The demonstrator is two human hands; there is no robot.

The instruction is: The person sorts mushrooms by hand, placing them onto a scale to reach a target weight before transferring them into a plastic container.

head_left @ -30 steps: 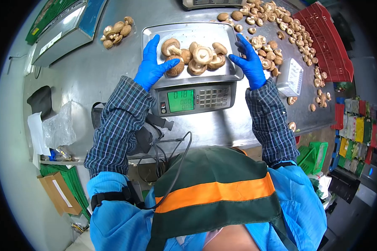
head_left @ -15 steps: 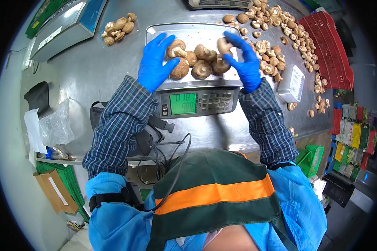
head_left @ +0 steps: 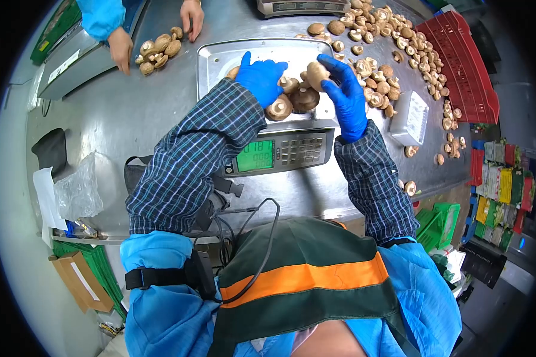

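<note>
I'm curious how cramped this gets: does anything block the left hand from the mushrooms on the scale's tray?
Nothing visible does. The left hand is right over some mushrooms on the tray, hiding part of them. The right hand holds one mushroom near the tray's right side; another person's hands are by a separate pile.

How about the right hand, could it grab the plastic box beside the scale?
Probably yes: the right hand is near the box, with a strip of bare table between them. But its grip is on a mushroom, which it would likely need to put down first.
</note>
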